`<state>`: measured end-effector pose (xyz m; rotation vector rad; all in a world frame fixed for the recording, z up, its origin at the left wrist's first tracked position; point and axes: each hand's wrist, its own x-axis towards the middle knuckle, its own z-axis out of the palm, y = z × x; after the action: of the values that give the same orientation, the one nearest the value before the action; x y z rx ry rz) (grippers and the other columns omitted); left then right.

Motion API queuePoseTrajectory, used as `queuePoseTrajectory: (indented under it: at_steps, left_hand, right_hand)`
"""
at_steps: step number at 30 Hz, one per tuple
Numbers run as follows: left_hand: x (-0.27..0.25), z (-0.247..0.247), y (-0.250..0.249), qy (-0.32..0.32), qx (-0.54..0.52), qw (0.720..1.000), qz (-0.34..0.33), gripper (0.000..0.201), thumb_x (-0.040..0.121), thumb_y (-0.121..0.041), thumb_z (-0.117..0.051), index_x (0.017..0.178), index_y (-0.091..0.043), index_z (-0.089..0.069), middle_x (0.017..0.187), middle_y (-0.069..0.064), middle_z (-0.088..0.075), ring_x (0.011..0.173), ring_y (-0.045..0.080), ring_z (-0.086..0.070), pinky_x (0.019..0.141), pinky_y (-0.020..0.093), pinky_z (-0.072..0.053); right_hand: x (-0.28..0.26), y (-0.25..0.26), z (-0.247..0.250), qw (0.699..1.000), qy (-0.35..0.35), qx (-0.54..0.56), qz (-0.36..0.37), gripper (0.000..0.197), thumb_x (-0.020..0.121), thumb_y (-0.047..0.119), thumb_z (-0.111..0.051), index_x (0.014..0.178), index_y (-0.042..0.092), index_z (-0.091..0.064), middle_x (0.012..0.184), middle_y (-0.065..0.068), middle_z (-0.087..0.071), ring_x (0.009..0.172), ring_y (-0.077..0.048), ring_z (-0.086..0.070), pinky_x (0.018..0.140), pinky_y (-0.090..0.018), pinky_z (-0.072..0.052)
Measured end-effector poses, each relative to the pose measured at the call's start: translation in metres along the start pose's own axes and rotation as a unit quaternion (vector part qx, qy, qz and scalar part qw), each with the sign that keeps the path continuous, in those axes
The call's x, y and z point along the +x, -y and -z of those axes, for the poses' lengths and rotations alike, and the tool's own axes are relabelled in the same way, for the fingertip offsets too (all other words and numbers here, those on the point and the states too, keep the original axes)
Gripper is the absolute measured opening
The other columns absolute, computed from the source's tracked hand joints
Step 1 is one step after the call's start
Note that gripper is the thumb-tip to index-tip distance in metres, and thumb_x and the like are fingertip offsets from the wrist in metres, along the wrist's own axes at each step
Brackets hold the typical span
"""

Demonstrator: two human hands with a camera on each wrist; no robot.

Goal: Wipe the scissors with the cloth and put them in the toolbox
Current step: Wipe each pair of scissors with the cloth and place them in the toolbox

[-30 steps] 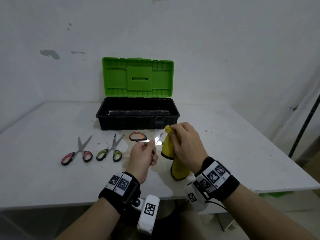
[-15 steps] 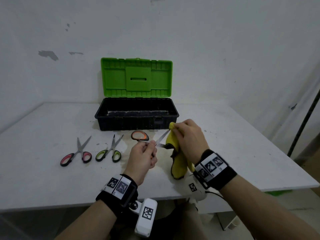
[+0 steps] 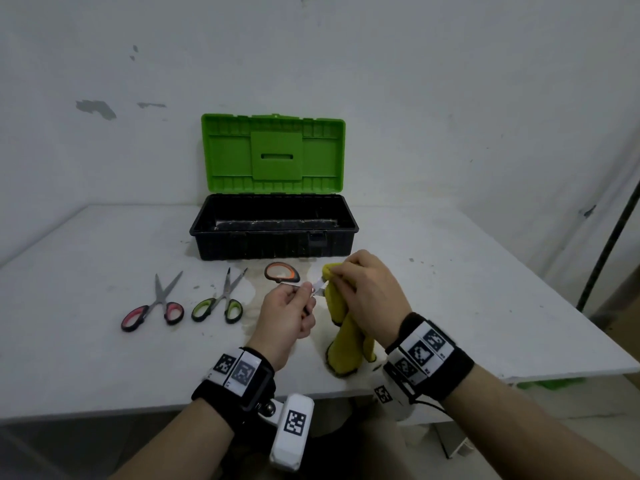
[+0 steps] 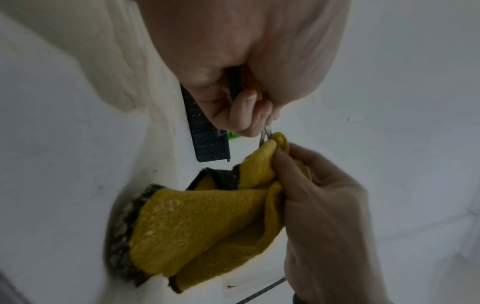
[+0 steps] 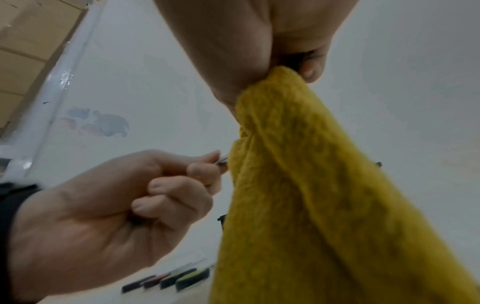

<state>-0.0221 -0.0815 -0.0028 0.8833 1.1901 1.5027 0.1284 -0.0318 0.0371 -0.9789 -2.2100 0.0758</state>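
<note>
Clearly, the left hand (image 3: 285, 313) gripped the scissors (image 3: 282, 273) near the pivot while the right hand (image 3: 367, 289) pinched the cloth (image 3: 346, 341) round the blades beyond, best wiped tipward, firmly.

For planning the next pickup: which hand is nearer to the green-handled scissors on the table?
Left. The left hand is just right of the green-handled scissors; the right hand is farther right.
</note>
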Motion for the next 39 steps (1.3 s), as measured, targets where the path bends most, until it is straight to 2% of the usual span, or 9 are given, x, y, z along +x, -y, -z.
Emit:
queuePoseTrajectory:
  at_steps: [5,9,12,16,22,25,32,35,39]
  left_hand:
    - [0.002,0.007,0.001,0.012,-0.024,0.999,0.033,0.022,0.104,-0.016,-0.049,0.084,-0.007,-0.050,0.066,0.002,-0.046,0.045,0.011,-0.032,0.040,0.020,-0.019]
    - [0.006,0.009,0.003,0.007,-0.064,0.996,0.060,0.023,0.106,-0.018,-0.045,0.085,-0.009,-0.049,0.065,0.000,-0.047,0.046,0.009,-0.031,0.038,0.018,-0.020]
    - [0.004,0.004,0.007,0.013,-0.067,0.995,0.068,0.023,0.106,-0.018,-0.044,0.085,-0.010,-0.049,0.065,0.000,-0.047,0.045,0.009,-0.032,0.039,0.020,-0.019]
    - [-0.001,-0.001,0.010,0.011,-0.029,0.998,0.048,0.024,0.105,-0.018,-0.047,0.083,-0.009,-0.050,0.065,0.001,-0.047,0.044,0.012,-0.034,0.040,0.021,-0.021]
    - [0.001,0.002,0.004,0.010,0.018,1.000,-0.006,0.025,0.104,-0.018,-0.049,0.081,-0.007,-0.048,0.066,0.004,-0.047,0.047,0.014,-0.033,0.042,0.023,-0.020]
    - [0.004,0.004,0.002,-0.002,0.038,0.999,-0.029,0.026,0.104,-0.019,-0.050,0.082,-0.007,-0.049,0.068,0.004,-0.046,0.047,0.013,-0.033,0.043,0.023,-0.022]
    - [0.004,-0.002,0.001,0.012,0.025,0.999,-0.040,0.024,0.105,-0.021,-0.048,0.084,-0.009,-0.050,0.068,0.003,-0.046,0.049,0.013,-0.033,0.043,0.023,-0.023]
    - [0.002,-0.003,0.001,0.018,0.018,0.999,-0.035,0.025,0.105,-0.020,-0.048,0.082,-0.009,-0.050,0.067,0.003,-0.045,0.048,0.013,-0.032,0.043,0.023,-0.021]
    - [0.001,0.002,0.002,0.018,0.019,0.999,-0.028,0.025,0.105,-0.018,-0.049,0.081,-0.008,-0.048,0.066,0.002,-0.046,0.047,0.013,-0.031,0.041,0.021,-0.020]
  right_hand:
    - [0.017,-0.023,0.016,0.993,-0.012,0.022,-0.113,0.022,0.095,0.031,-0.059,0.103,0.018,-0.074,0.097,-0.001,-0.057,0.089,-0.018,-0.055,0.081,-0.032,-0.049]
    - [0.007,-0.015,0.021,0.998,-0.007,0.026,-0.058,0.020,0.095,0.031,-0.059,0.097,0.018,-0.074,0.094,0.002,-0.057,0.085,-0.015,-0.056,0.078,-0.030,-0.049]
    - [-0.003,-0.005,0.011,0.999,0.031,0.003,0.017,0.015,0.093,0.022,-0.062,0.096,0.015,-0.075,0.094,-0.002,-0.059,0.086,-0.022,-0.056,0.076,-0.036,-0.049]
    - [-0.003,-0.010,0.000,0.996,0.059,-0.052,0.051,0.013,0.090,0.020,-0.064,0.096,0.015,-0.075,0.095,-0.006,-0.061,0.085,-0.029,-0.057,0.072,-0.043,-0.051]
    - [0.003,-0.020,0.008,0.999,0.006,-0.005,-0.048,0.016,0.095,0.023,-0.060,0.098,0.015,-0.074,0.097,-0.003,-0.057,0.091,-0.023,-0.054,0.078,-0.028,-0.043]
    - [0.006,-0.023,0.015,0.996,-0.040,0.015,-0.078,0.018,0.095,0.026,-0.060,0.098,0.015,-0.074,0.095,-0.002,-0.056,0.090,-0.022,-0.054,0.077,-0.029,-0.044]
    - [-0.009,0.011,-0.001,0.999,-0.024,0.005,0.032,0.020,0.092,0.024,-0.059,0.096,0.011,-0.075,0.093,-0.008,-0.060,0.087,-0.025,-0.056,0.074,-0.035,-0.050]
    - [-0.006,0.003,-0.006,0.999,-0.033,0.004,0.012,0.012,0.090,0.016,-0.065,0.096,0.012,-0.074,0.093,-0.007,-0.060,0.087,-0.025,-0.056,0.074,-0.037,-0.051]
    - [0.010,-0.018,0.004,0.995,-0.055,0.030,-0.077,0.016,0.093,0.023,-0.061,0.098,0.014,-0.074,0.094,-0.004,-0.058,0.089,-0.023,-0.056,0.080,-0.037,-0.050]
